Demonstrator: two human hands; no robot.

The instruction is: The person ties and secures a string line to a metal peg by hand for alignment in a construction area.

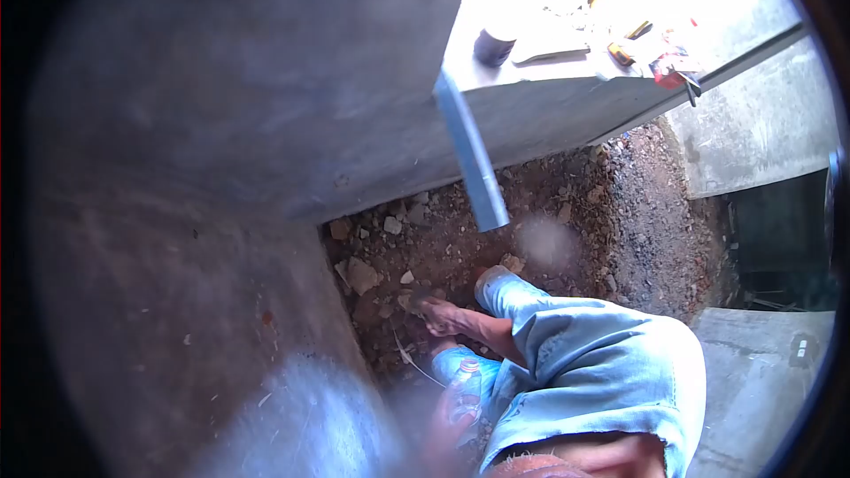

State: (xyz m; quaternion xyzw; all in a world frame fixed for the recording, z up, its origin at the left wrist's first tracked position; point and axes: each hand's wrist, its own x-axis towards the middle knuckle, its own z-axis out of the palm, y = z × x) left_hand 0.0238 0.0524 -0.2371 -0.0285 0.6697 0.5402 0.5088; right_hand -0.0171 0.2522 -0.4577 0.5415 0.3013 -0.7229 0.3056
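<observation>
A clear plastic bottle [466, 385] stands upright low in the view. My left hand [447, 432], blurred, seems wrapped round its lower part. Beyond it, a bare forearm reaches past light blue jeans [602, 354] down to the rubble-strewn ground. My right hand [436, 314] is at its end, close to small stones; its fingers are too dark to read, and I cannot make out whether it holds anything. A thin pale strand [409, 357] lies between the hand and the bottle.
Concrete walls [212, 301] enclose a floor of broken stones [361, 274] and gravel [651, 212]. A blue-grey bar [474, 155] juts from a bright ledge [549, 71] carrying a dark cup [493, 48], a yellow-black tool [620, 55] and a red packet [670, 69]. A dark opening [779, 230] lies right.
</observation>
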